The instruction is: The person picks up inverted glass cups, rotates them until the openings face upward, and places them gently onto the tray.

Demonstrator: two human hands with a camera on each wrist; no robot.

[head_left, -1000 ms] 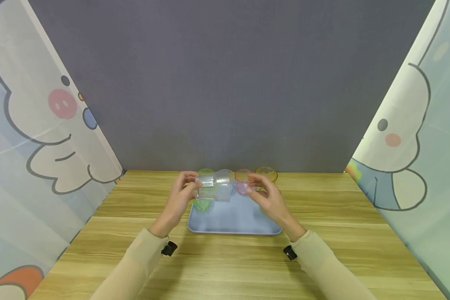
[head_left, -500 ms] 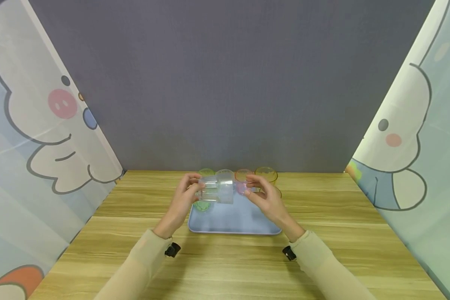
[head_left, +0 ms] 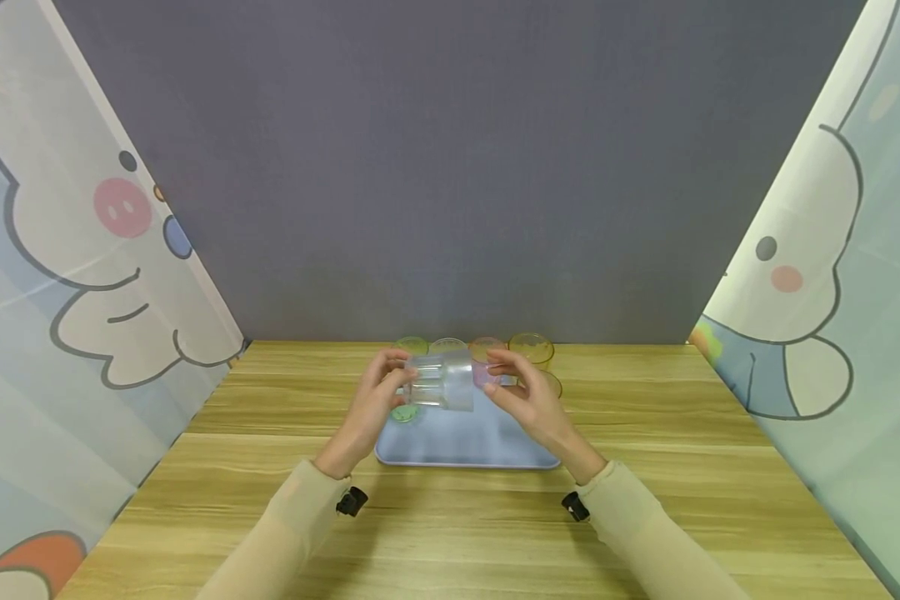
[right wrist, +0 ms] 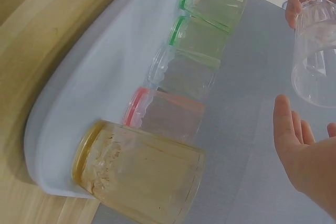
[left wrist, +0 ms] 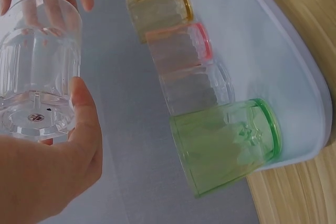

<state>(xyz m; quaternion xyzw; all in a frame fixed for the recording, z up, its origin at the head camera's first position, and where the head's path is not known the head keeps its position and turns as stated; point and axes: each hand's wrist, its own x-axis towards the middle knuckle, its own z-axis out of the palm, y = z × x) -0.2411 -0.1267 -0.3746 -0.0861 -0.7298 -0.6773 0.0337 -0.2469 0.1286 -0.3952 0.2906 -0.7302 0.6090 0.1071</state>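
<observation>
My left hand [head_left: 378, 392] grips a clear ribbed plastic cup [head_left: 456, 381] near its base, fingers and thumb around the sides. The cup lies on its side in the air above the tray, mouth turned toward the right. Facing that mouth, my right hand [head_left: 531, 398] holds nothing, its fingers spread and gently bent. In the right wrist view a gap shows between those fingers [right wrist: 283, 116] and the cup's rim. The cup's round base, with a small dark mark, shows in the left wrist view.
A pale blue tray [head_left: 465, 450] stands on the wooden table [head_left: 450, 533]. Along it stand green cups [left wrist: 226, 145], another clear cup [left wrist: 194, 90], a pink cup [left wrist: 178, 48] and amber cups [right wrist: 147, 174]. A grey panel [head_left: 450, 167] rises behind the table.
My left hand has carried the clear cup rightward, closer to the right hand. The right hand has shifted slightly left. The cups on the tray have stayed put.
</observation>
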